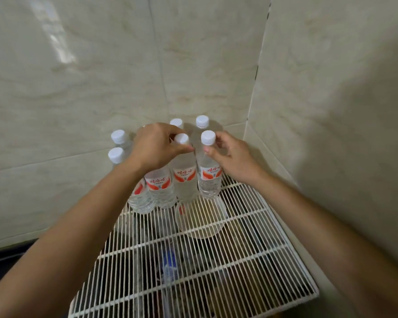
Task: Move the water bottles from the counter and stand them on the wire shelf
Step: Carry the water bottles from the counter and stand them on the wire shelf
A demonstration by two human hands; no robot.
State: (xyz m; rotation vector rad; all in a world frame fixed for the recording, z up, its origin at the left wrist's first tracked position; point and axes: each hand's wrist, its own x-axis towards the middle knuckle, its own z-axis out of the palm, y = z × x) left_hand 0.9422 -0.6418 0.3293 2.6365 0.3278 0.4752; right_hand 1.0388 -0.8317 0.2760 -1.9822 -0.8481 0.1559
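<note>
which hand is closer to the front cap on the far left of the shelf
Left. The left hand sits just right of that cap, pinching the middle bottle; the right hand holds the front right bottle, further right.

Left arm (78, 214): bare, outstretched.
Left grip (156, 145): curled, pinching neck of centre bottle (185, 180).
Right arm (308, 214): bare, outstretched.
Right grip (230, 157): curled round neck of right-hand bottle (210, 177).
</note>
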